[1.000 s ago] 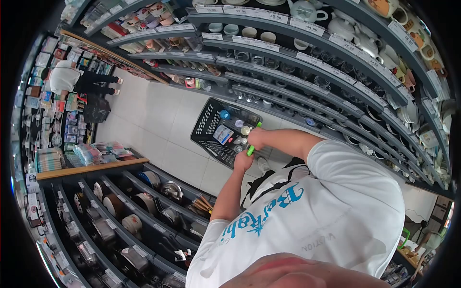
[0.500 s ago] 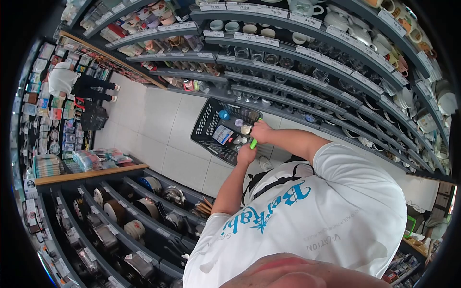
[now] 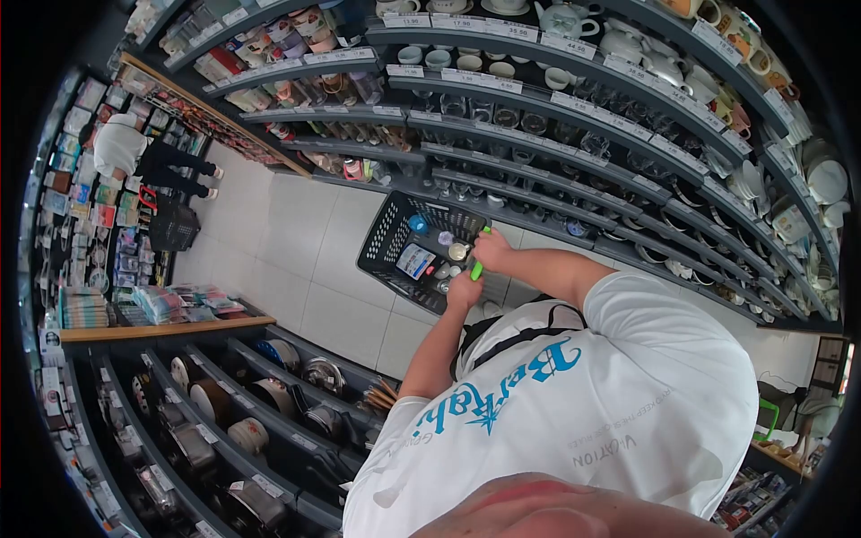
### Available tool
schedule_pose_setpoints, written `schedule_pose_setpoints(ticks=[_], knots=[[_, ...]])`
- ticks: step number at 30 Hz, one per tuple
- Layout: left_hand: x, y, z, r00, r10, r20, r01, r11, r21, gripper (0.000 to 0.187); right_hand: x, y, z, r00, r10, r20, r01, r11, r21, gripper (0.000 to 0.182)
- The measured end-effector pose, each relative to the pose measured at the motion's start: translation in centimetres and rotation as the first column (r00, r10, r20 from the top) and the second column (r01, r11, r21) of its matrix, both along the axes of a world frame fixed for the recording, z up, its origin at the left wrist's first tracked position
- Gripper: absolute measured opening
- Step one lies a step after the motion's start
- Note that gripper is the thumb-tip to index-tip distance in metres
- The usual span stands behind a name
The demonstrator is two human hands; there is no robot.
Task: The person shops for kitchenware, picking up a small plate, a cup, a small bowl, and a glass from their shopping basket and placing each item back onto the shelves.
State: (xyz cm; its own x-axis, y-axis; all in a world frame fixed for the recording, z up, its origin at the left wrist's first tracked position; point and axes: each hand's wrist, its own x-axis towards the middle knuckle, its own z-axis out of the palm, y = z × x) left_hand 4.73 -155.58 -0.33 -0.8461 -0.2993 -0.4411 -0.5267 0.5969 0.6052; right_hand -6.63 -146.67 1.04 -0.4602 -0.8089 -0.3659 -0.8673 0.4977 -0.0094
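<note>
Both hands are closed round the bright green handle [image 3: 479, 261] of a black shopping basket [image 3: 377, 257]. My right hand [image 3: 492, 252] grips its far end, and my left hand [image 3: 464, 290] grips the near end. Inside the basket lie a blue round item [image 3: 418, 224], a flat pack with a white and blue label [image 3: 415, 262], a cream mug [image 3: 458, 252], a pale lilac item [image 3: 446, 238] and several small pale pieces near the handle. The basket is in front of my body, over the tiled floor.
Shelves of cups, glasses and teapots [image 3: 565, 20] curve along the far side. Pots and pans [image 3: 211, 401] fill the near-left shelves. Pale floor tiles [image 3: 332, 309] run between them. Another person [image 3: 121, 148] stands at the left display beside a dark basket [image 3: 174, 227].
The view has shifted slightly, and the shelves sit a little differently in it. Both hands keep their grip on the basket's handle, and its contents look the same.
</note>
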Motion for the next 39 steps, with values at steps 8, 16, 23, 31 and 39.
schedule_pose_setpoints(ticks=[8, 16, 23, 31, 39], knots=[[-0.3, 0.1, -0.3, 0.999, -0.021, 0.035, 0.022, 0.999, -0.023, 0.034, 0.7, 2.0, 1.4, 0.999, -0.017, -0.031, 0.01, 0.978, -0.209, 0.028], [-0.2, 0.1, -0.2, 0.999, -0.034, 0.01, 0.034, 0.999, -0.038, 0.036, 1.6, 3.3, 1.9, 0.998, -0.051, 0.037, 0.06, 0.95, -0.306, 0.048], [0.6, 0.2, 0.4, 0.998, -0.054, 0.037, 0.055, 0.998, -0.021, 0.035, 3.4, 5.1, 2.3, 0.989, -0.096, -0.113, 0.065, 0.966, -0.252, 0.071], [-0.2, 1.5, 2.2, 0.994, 0.078, 0.07, -0.08, 0.996, 0.027, 0.033, 2.6, 7.4, 4.5, 0.993, -0.115, -0.005, 0.111, 0.97, -0.216, 0.083], [-0.4, 1.7, 2.2, 0.992, 0.104, 0.077, -0.107, 0.994, 0.029, 0.031, 2.5, 7.0, 4.6, 0.982, -0.154, 0.105, 0.176, 0.951, -0.254, 0.087]])
